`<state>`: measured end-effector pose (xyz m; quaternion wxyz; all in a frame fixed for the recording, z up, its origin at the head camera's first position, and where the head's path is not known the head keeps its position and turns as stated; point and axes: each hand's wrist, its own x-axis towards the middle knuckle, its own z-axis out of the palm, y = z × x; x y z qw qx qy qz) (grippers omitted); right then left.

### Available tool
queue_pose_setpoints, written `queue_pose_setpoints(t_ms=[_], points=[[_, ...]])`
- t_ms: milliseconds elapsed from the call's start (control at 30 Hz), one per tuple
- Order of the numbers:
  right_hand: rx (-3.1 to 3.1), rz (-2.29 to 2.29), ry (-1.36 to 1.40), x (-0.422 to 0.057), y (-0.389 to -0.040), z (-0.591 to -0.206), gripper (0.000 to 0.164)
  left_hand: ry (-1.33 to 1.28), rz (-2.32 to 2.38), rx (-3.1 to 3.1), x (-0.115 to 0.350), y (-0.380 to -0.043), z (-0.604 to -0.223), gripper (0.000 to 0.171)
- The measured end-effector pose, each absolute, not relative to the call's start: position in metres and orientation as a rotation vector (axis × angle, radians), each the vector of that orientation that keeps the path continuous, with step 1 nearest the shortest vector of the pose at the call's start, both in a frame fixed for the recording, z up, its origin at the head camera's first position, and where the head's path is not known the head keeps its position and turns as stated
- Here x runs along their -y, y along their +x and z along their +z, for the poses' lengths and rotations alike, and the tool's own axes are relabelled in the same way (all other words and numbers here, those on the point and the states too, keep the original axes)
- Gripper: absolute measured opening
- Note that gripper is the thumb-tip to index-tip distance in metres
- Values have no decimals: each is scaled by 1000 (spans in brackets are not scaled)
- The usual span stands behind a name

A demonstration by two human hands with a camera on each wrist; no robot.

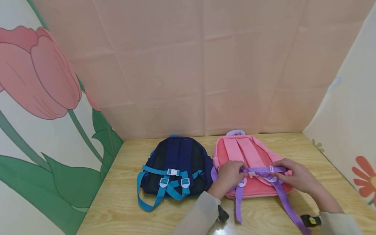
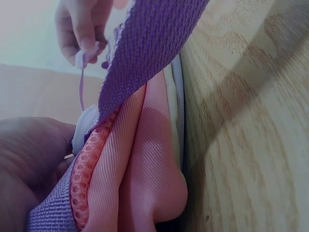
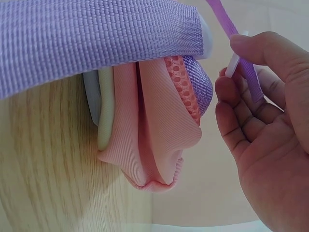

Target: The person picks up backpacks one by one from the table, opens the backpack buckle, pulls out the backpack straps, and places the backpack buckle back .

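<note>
A pink backpack (image 1: pixel 245 148) lies with its shoulder straps facing up. Across its lower part runs a thin purple strap (image 1: pixel 258 169), drawn straight between both hands. My left hand (image 1: pixel 230 176) pinches the strap's left part above the bag. My right hand (image 1: pixel 296 174) holds the other end with thumb and fingers, close to a white plastic slider (image 1: pixel 271 169). In the right wrist view, the thumb presses on that slider (image 3: pixel 233 64). Wider purple webbing (image 1: pixel 284 200) hangs from the bag's bottom onto the table, with white adjuster buckles (image 1: pixel 242 182).
A navy backpack (image 1: pixel 179 150) with blue straps and a white clip (image 1: pixel 173 172) lies left of the pink one. Both are on a wooden table (image 1: pixel 117 195). A plain pinkish backdrop (image 1: pixel 202 65) rises behind, with flower-painted walls (image 1: pixel 44 147) at the sides.
</note>
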<state>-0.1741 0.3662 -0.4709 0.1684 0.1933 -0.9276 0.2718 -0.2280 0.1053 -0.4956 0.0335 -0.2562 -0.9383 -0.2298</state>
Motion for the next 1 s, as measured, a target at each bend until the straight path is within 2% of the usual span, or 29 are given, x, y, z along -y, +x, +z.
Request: queue_pose_setpoints(t_ms=[1000], points=[[2671,807,535,-373,-171,-469,32,-794,-635,2873,-106,-230,-497,12]])
